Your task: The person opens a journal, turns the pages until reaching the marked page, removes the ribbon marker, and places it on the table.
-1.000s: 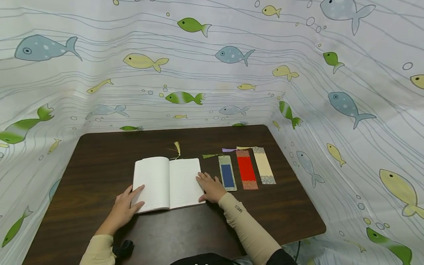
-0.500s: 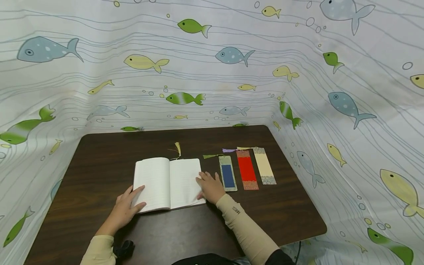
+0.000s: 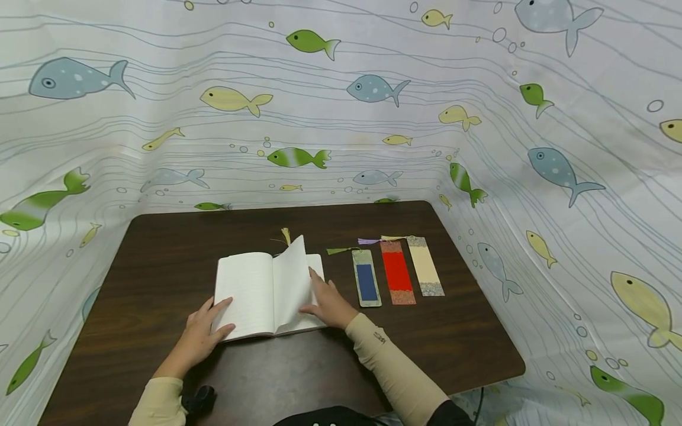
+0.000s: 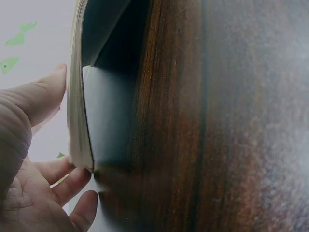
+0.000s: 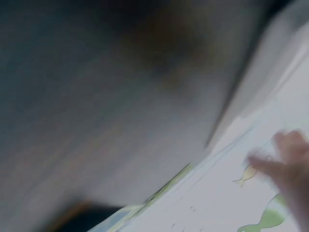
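A thick notebook (image 3: 244,296) with pale, faintly lined pages lies spread on the dark wooden table. My left hand (image 3: 199,334) rests at its left edge, the index finger and thumb stretched over the left page. In the left wrist view the thumb (image 4: 48,92) touches the page side and other fingertips meet the book's edge. One right-hand page (image 3: 292,278) stands raised and curved. Against its outer edge is my right hand (image 3: 333,305), fingers extended; whether the page lies between thumb and fingers cannot be told. The right wrist view is blurred, with extended fingers (image 5: 289,169) at its right.
Right of the notebook lie three tasselled bookmarks: a blue one (image 3: 366,283), a red one (image 3: 396,272) and a cream one (image 3: 424,263). A yellow tassel (image 3: 286,235) pokes out behind the book. A fish-patterned sheet (image 3: 319,124) surrounds the table.
The right-hand page has gone from lying flat to standing up toward the left. My right hand has shifted slightly left with it. The left hand has stayed in place.
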`<state>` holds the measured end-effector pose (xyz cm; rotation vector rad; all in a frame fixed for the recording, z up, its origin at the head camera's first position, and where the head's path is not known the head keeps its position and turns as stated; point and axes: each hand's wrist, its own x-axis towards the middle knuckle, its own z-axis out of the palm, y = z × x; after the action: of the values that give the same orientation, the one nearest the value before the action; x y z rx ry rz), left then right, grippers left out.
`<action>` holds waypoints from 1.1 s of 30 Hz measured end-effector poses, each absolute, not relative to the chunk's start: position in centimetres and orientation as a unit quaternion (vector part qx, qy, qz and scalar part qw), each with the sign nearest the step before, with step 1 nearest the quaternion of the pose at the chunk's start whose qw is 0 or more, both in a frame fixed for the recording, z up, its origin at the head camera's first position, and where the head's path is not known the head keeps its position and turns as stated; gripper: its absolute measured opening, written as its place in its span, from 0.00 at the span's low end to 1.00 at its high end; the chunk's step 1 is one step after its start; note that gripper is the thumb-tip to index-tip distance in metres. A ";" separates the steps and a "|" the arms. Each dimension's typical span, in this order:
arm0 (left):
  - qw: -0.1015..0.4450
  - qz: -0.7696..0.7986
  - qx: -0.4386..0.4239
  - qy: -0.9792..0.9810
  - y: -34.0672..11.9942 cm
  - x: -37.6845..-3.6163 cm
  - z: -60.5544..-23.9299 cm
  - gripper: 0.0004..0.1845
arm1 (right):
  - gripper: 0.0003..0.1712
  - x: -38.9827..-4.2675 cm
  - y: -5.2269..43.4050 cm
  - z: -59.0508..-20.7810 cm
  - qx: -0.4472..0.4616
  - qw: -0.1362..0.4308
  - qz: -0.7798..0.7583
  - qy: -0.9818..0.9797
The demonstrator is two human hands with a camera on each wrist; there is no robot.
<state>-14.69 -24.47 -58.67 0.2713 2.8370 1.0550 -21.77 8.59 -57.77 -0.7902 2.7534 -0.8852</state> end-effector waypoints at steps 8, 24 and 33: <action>0.027 0.383 0.096 0.918 -24.2 -14.7 -58.1 0.25 | 0.52 -20.3 6.3 -56.4 -0.338 0.196 -0.437 0.810; 0.032 0.373 0.071 0.925 -24.0 -14.8 -58.0 0.34 | 0.39 -19.2 3.6 -57.9 -0.438 0.145 -0.173 0.870; 0.038 0.347 0.059 0.935 -23.7 -14.9 -58.3 0.39 | 0.38 -19.6 5.0 -57.4 -0.406 0.121 -0.128 0.897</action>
<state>-14.93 -23.70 -58.31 0.1811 2.8686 1.0645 -19.63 4.98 -57.38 -1.1857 2.6197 -0.3739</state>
